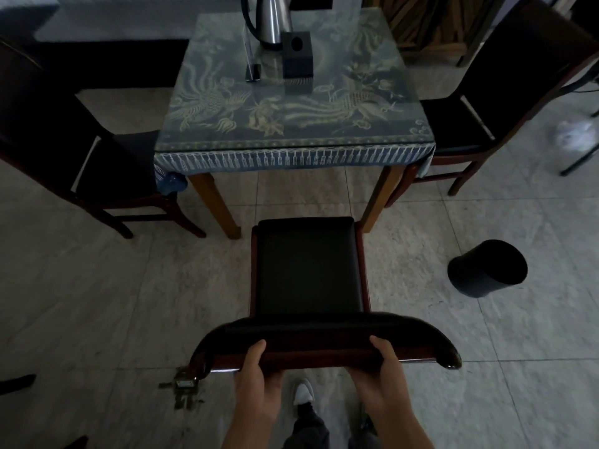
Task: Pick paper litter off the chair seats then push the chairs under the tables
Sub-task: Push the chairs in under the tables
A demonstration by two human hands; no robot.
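Both hands are clamped on the top rail of the chair (308, 273) at six o'clock: the left hand (256, 367) grips near the rail's left third, the right hand (382, 364) near its right third, fingers curled over the front edge. The seat (308, 267) is bare; I see no paper on it, so this looks like the pushing step.

The table (291, 131) stands at twelve o'clock, its fringed cloth hanging over the near edge. The seat's front edge sits between the two near table legs (215, 202), just short of them, and the right front corner is very close to the right-hand leg. To do this well, I would steer the chair a touch toward eleven o'clock before driving it in, push evenly with both hands so it does not twist, and keep it low so the legs slide rather than tip. Go gently: a kettle (269, 21) and a dark box (296, 55) stand on the tabletop, and a knock on a leg could shake them.

Chairs at nine o'clock (120, 163) and three o'clock (453, 124) are already partly tucked in, their seats dark and, as far as I can tell, clear of litter. A bin (486, 268) stands at three o'clock on the floor, well apart from the chair's path. Something white (575, 136) lies on the floor beyond it; too blurred to name.
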